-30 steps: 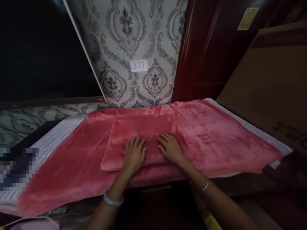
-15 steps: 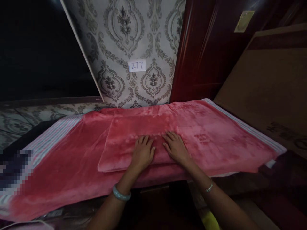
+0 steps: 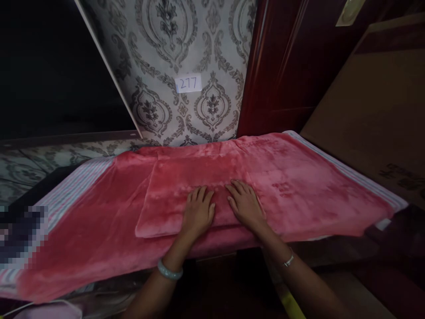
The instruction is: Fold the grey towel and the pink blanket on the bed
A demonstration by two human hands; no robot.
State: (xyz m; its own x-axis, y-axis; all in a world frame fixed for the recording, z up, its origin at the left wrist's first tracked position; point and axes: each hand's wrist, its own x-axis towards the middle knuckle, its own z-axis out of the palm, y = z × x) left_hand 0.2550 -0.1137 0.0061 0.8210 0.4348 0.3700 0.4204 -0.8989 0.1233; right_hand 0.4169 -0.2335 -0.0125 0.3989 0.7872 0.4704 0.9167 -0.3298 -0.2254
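Note:
A folded pink fleece cloth (image 3: pixel 172 190) lies on top of a larger pink blanket (image 3: pixel 305 195) that covers a low surface. My left hand (image 3: pixel 198 212) rests flat on the folded cloth near its front edge, fingers stretched out. My right hand (image 3: pixel 245 204) lies flat beside it, a little to the right, fingers also spread on the cloth. Neither hand grips anything. A pale green bangle (image 3: pixel 169 271) sits on my left wrist and a thin silver bracelet (image 3: pixel 287 260) on my right.
A striped sheet (image 3: pixel 71 188) shows under the blanket at the left and right edges. Behind stands patterned wallpaper with a label reading 277 (image 3: pixel 187 83), a dark red door (image 3: pixel 282 71) and a brown board (image 3: pixel 372 110) at the right. A yellow object (image 3: pixel 292 305) sits below my right arm.
Both hands slid right and slightly forward along the folded cloth, staying flat on it. The view shifted slightly; the cloth itself has barely moved.

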